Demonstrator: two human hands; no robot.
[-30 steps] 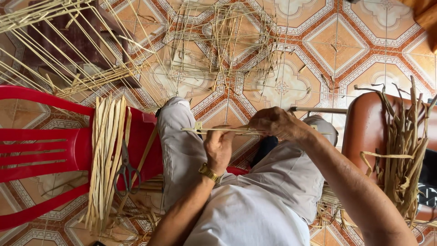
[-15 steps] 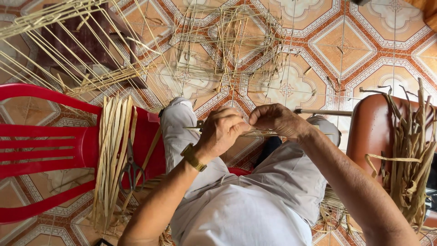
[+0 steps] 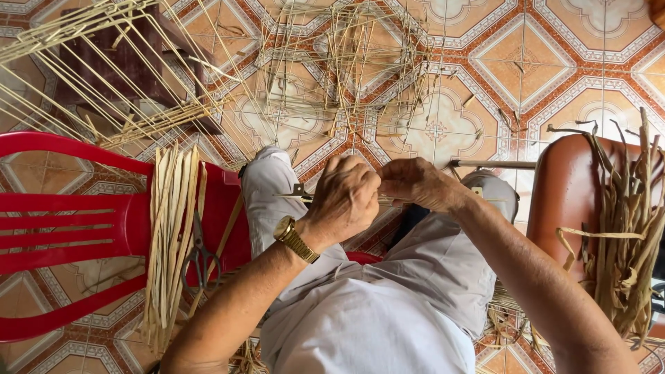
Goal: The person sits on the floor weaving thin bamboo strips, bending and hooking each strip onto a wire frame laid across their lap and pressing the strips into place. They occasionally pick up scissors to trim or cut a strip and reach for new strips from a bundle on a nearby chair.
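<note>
A: Where does the work stand?

B: Judged partway. A bundle of trimmed strips (image 3: 172,242) lies on the red plastic chair (image 3: 62,228) at 9 o'clock of the hands, a heap of rough strips (image 3: 623,235) waits on the brown chair (image 3: 564,201) at 3 o'clock, and loose splints (image 3: 332,76) litter the tiled floor (image 3: 554,55) at 12 o'clock.

A: And the hands?

B: The left hand (image 3: 346,197) is fisted around a thin strip (image 3: 294,197) with a small blade; the right hand (image 3: 415,183) pinches the same strip, above the knees.

A: Counts?

B: Two chairs, one pair of scissors (image 3: 201,253), one wristwatch (image 3: 296,239); the strips are too many to count.
</note>
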